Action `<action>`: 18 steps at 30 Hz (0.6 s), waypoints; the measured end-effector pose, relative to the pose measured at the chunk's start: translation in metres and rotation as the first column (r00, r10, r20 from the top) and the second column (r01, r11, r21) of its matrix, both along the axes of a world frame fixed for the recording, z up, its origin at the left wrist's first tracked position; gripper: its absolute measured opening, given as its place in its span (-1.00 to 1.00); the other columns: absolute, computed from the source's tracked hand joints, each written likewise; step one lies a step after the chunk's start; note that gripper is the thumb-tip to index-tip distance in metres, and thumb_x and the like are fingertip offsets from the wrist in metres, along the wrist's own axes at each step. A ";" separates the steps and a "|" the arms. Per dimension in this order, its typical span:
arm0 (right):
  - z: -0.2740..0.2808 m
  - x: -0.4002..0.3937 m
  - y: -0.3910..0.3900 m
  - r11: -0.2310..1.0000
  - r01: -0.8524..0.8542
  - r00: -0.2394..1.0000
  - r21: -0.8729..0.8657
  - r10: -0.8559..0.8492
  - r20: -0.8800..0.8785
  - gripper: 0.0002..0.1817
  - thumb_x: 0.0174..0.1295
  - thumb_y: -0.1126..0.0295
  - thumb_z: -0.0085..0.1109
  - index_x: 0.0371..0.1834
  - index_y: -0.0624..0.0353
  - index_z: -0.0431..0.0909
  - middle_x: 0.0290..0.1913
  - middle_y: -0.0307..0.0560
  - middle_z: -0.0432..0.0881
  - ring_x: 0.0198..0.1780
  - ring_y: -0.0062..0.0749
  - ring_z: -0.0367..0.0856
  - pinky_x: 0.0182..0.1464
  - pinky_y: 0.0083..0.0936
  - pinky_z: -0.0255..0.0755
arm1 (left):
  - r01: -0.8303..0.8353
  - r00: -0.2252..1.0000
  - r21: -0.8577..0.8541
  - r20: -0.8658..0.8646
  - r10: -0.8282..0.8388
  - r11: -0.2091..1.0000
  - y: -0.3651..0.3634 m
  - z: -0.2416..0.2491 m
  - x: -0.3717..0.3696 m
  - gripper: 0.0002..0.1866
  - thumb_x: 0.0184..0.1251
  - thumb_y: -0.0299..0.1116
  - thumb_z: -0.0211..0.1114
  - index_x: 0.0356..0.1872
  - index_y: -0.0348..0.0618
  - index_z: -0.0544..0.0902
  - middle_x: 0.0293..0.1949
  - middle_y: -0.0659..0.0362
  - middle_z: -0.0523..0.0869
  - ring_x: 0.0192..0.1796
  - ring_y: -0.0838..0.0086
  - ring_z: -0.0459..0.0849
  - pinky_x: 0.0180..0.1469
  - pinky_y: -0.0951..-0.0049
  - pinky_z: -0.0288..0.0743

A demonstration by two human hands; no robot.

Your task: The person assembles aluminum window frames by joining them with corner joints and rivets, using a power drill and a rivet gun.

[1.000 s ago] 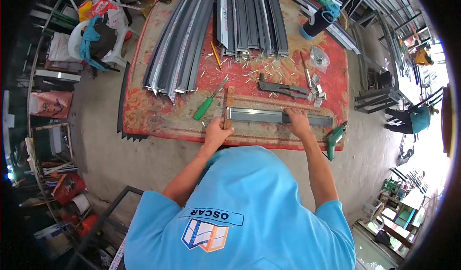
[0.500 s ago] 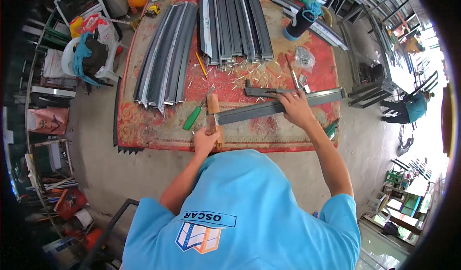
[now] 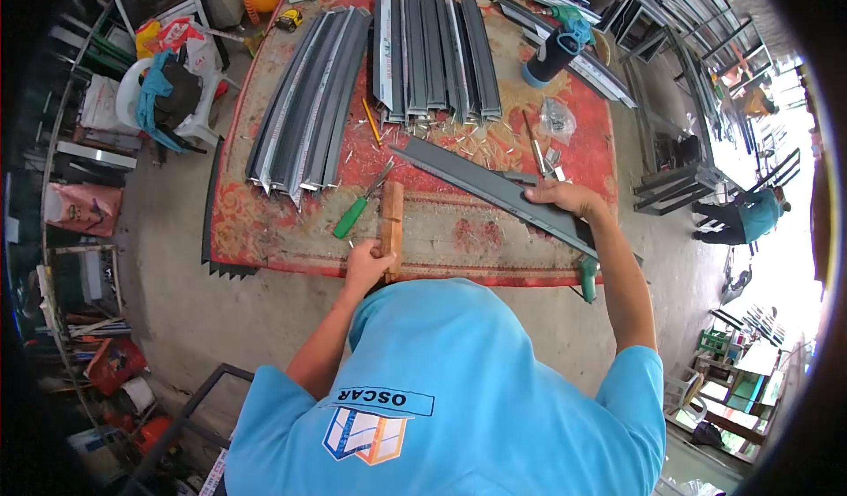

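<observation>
Your right hand (image 3: 569, 198) grips a long, smooth, matt grey metal profile (image 3: 494, 192); your left hand (image 3: 366, 262) rests on a rough brown wooden block (image 3: 391, 225) on worn red woven carpet (image 3: 282, 227).

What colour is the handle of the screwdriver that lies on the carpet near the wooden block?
Green. The screwdriver shows best in the head view.

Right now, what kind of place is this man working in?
Probably a metal workshop. Long grey metal strips lie in rows on a red rug, a screwdriver rests beside them, and metal frames stand at the side.
</observation>
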State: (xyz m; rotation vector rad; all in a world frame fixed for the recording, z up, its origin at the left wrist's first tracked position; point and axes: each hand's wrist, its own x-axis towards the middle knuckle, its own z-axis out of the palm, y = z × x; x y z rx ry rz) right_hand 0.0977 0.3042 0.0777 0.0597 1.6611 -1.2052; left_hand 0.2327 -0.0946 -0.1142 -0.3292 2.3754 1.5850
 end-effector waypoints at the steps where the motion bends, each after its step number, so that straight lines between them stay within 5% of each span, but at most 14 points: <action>1: 0.002 0.004 -0.004 0.998 0.067 0.996 0.017 -0.068 0.064 -0.42 0.42 -0.11 0.02 -0.19 0.33 0.56 -0.43 0.04 0.68 -0.47 -0.31 0.68 -0.43 -0.40 0.58 | 0.006 1.000 -0.019 -0.008 -0.006 1.000 -0.002 -0.004 0.004 -0.56 -0.01 -0.22 0.51 -0.18 -0.35 0.69 -0.45 0.05 0.70 -0.39 0.37 0.68 -0.29 0.34 0.56; 10: -0.017 -0.001 -0.019 0.984 0.079 0.997 0.157 -0.076 -0.022 -0.48 0.46 -0.03 -0.02 0.03 0.29 0.49 -0.46 0.00 0.64 -0.57 -0.35 0.62 -0.52 -0.43 0.55 | -0.005 0.999 -0.070 -0.038 0.003 0.998 0.002 0.011 0.024 -0.57 -0.04 -0.22 0.54 -0.21 -0.35 0.69 -0.40 0.01 0.68 -0.39 0.26 0.68 -0.28 0.30 0.55; 13: -0.019 0.002 -0.029 0.971 0.000 0.998 0.239 0.017 -0.068 -0.47 0.42 -0.04 0.05 -0.05 0.33 0.55 -0.43 0.01 0.68 -0.40 -0.27 0.70 -0.31 -0.34 0.59 | -0.045 0.998 -0.107 -0.057 0.039 0.993 0.002 0.009 0.024 -0.58 -0.04 -0.22 0.54 -0.22 -0.32 0.69 -0.36 0.01 0.67 -0.34 0.22 0.68 -0.23 0.27 0.55; 15: -0.034 0.006 -0.031 0.928 -0.115 0.853 0.354 0.275 -0.444 -0.46 0.29 0.04 0.22 0.08 0.33 0.50 -0.19 0.11 0.68 -0.08 -0.10 0.68 0.02 -0.24 0.54 | -0.075 0.995 -0.113 -0.068 0.068 0.991 0.009 0.010 0.017 -0.59 -0.04 -0.22 0.55 -0.23 -0.30 0.69 -0.34 0.00 0.66 -0.31 0.20 0.68 -0.19 0.25 0.55; 16: -0.038 0.008 -0.034 0.928 -0.123 0.852 0.352 0.281 -0.441 -0.46 0.29 0.04 0.22 0.08 0.33 0.50 -0.19 0.11 0.68 -0.08 -0.10 0.68 0.02 -0.24 0.54 | -0.089 0.992 -0.144 -0.102 0.075 0.986 0.013 0.015 0.012 -0.58 -0.04 -0.21 0.55 -0.22 -0.29 0.69 -0.32 -0.01 0.66 -0.28 0.17 0.68 -0.17 0.23 0.55; 18: -0.044 0.011 -0.042 0.866 -0.125 0.571 0.484 0.462 -0.679 -0.34 0.09 0.20 0.33 0.22 0.36 0.40 0.03 0.24 0.55 0.17 0.07 0.52 0.27 -0.21 0.35 | -0.108 0.987 -0.179 -0.134 0.085 0.978 0.016 0.015 0.003 -0.58 -0.04 -0.20 0.55 -0.21 -0.28 0.69 -0.29 -0.01 0.66 -0.26 0.14 0.68 -0.15 0.21 0.54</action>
